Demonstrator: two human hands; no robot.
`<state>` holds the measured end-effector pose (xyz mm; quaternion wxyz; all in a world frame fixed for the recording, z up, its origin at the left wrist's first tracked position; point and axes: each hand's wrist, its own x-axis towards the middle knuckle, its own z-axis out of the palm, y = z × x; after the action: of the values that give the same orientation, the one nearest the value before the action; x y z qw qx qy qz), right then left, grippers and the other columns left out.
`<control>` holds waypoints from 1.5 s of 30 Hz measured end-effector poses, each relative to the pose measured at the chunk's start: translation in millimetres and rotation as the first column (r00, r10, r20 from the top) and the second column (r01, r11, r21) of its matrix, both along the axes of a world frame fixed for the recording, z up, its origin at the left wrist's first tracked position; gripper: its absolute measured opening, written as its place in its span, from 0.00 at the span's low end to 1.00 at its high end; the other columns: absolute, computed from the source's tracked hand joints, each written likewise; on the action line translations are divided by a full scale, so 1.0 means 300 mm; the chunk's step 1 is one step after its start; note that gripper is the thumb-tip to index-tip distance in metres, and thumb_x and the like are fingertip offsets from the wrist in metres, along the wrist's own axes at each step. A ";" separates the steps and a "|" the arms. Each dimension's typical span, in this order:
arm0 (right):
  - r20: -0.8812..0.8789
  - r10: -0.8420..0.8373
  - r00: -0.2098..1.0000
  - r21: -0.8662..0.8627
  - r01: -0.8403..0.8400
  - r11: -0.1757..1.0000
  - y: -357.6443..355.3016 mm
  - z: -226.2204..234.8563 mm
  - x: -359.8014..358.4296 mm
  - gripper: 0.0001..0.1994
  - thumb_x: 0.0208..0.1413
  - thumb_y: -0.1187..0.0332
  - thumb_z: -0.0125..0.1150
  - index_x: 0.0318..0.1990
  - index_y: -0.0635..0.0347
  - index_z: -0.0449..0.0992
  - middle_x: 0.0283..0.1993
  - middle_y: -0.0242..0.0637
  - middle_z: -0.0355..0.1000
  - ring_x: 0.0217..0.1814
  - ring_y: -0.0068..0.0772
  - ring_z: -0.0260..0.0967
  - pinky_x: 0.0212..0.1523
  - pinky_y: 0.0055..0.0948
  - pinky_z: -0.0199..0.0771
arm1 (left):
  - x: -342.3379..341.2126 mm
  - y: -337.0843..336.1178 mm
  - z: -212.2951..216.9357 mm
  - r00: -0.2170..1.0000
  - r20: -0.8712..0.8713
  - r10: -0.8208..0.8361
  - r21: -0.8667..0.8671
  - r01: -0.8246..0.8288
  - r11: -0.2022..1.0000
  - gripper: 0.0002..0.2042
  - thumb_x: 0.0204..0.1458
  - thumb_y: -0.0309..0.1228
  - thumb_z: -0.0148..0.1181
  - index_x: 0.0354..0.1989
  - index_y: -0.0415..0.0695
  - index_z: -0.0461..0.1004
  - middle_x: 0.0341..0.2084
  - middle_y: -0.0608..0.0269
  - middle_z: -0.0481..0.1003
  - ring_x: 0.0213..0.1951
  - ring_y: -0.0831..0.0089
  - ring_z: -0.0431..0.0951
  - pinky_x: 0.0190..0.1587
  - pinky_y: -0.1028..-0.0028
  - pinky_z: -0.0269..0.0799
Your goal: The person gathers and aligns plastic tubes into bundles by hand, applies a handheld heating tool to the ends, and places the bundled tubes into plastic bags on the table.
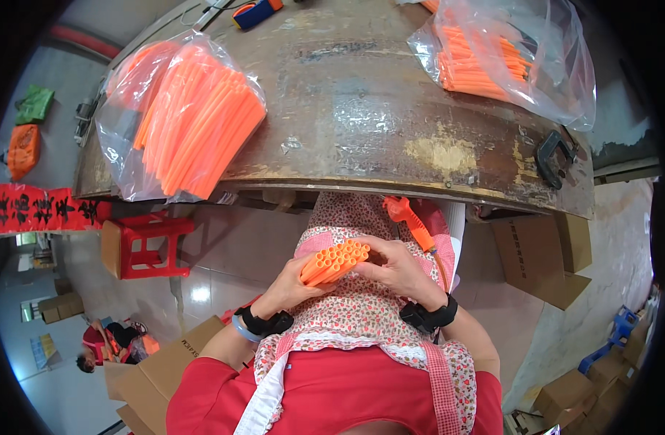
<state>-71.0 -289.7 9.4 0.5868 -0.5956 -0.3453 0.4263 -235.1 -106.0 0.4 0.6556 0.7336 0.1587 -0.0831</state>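
Over my lap, a bundle of orange plastic tubes [336, 259] is gripped by my left hand [287, 288], its open round ends showing at the top. My right hand [396, 267] closes on the bundle's right side, with thumb and fingers at the tube ends. Part of each hand's grip is hidden behind the tubes. An orange trigger-handled tool [412, 221] with a thin hose lies on my apron just beyond the right hand. On the table's left, a clear plastic bag [202, 119] holds many longer-looking orange tubes. Another clear bag [492, 61] of orange tubes lies at the far right.
The worn wooden table [332, 138] stands ahead, its edge close beyond my lap. A black clamp [554, 156] sits at its right edge. A red stool [155, 245] and an open carton [155, 373] are at left; another carton [539, 257] stands at right. Someone [115, 344] is far left.
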 end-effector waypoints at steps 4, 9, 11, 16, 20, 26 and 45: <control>-0.003 0.006 1.000 0.014 -0.006 1.000 -0.006 0.000 0.000 0.21 0.56 0.71 0.62 0.57 0.65 0.68 0.37 0.32 0.76 0.32 0.15 0.69 0.34 0.20 0.71 | 0.009 0.000 0.000 1.000 -0.001 -0.003 0.000 0.003 1.000 0.24 0.43 0.26 0.71 0.50 0.39 0.72 0.39 0.62 0.78 0.41 0.77 0.76 0.47 0.74 0.71; -0.024 -0.005 1.000 0.012 0.005 1.000 -0.013 0.002 -0.002 0.22 0.57 0.71 0.62 0.58 0.65 0.67 0.39 0.32 0.76 0.33 0.15 0.69 0.35 0.20 0.71 | 0.010 -0.003 -0.002 1.000 -0.011 -0.011 0.007 0.011 1.000 0.24 0.42 0.26 0.71 0.50 0.39 0.72 0.39 0.62 0.78 0.40 0.77 0.76 0.46 0.74 0.71; 0.007 -0.018 1.000 0.037 0.018 0.999 -0.013 -0.003 -0.004 0.22 0.57 0.71 0.62 0.58 0.65 0.67 0.40 0.32 0.76 0.35 0.16 0.70 0.35 0.20 0.71 | 0.010 -0.004 0.003 1.000 -0.012 -0.006 0.009 0.006 1.000 0.23 0.42 0.26 0.71 0.50 0.39 0.72 0.39 0.62 0.78 0.40 0.77 0.76 0.46 0.74 0.71; -0.027 -0.017 0.999 -0.003 0.017 1.000 -0.015 0.008 -0.004 0.21 0.56 0.69 0.63 0.56 0.66 0.68 0.42 0.37 0.76 0.39 0.21 0.72 0.39 0.23 0.72 | 0.015 -0.009 0.019 1.000 0.010 -0.025 0.056 0.025 0.998 0.23 0.42 0.26 0.70 0.49 0.40 0.73 0.38 0.62 0.78 0.40 0.77 0.75 0.46 0.74 0.71; -0.086 -0.021 0.996 -0.041 0.017 0.999 -0.013 0.003 -0.005 0.21 0.56 0.68 0.63 0.55 0.67 0.69 0.41 0.40 0.76 0.41 0.25 0.73 0.42 0.27 0.73 | 0.017 -0.009 0.016 1.000 0.007 -0.015 0.050 0.014 0.999 0.23 0.42 0.26 0.70 0.50 0.39 0.72 0.37 0.62 0.77 0.39 0.77 0.76 0.46 0.74 0.71; -0.156 -0.016 0.988 -0.054 0.007 0.999 -0.021 -0.007 -0.004 0.21 0.55 0.70 0.62 0.56 0.66 0.69 0.43 0.39 0.76 0.42 0.25 0.73 0.44 0.27 0.72 | 0.015 -0.013 0.010 0.999 0.027 -0.026 0.083 0.024 0.996 0.24 0.43 0.27 0.71 0.50 0.40 0.72 0.37 0.61 0.78 0.39 0.75 0.77 0.45 0.74 0.72; 0.519 -0.053 0.853 -0.125 0.137 0.983 -0.018 0.090 0.005 0.28 0.48 0.72 0.63 0.59 0.63 0.65 0.56 0.45 0.68 0.57 0.37 0.68 0.55 0.33 0.68 | -0.004 0.012 -0.009 0.992 0.112 -0.058 0.396 0.009 0.918 0.25 0.41 0.27 0.69 0.51 0.42 0.70 0.37 0.52 0.78 0.38 0.59 0.80 0.42 0.68 0.75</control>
<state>-69.5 -295.2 36.6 0.4452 -0.7482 -0.4246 0.2483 -236.3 -102.6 -2.2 0.5012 0.8569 0.1195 -0.0160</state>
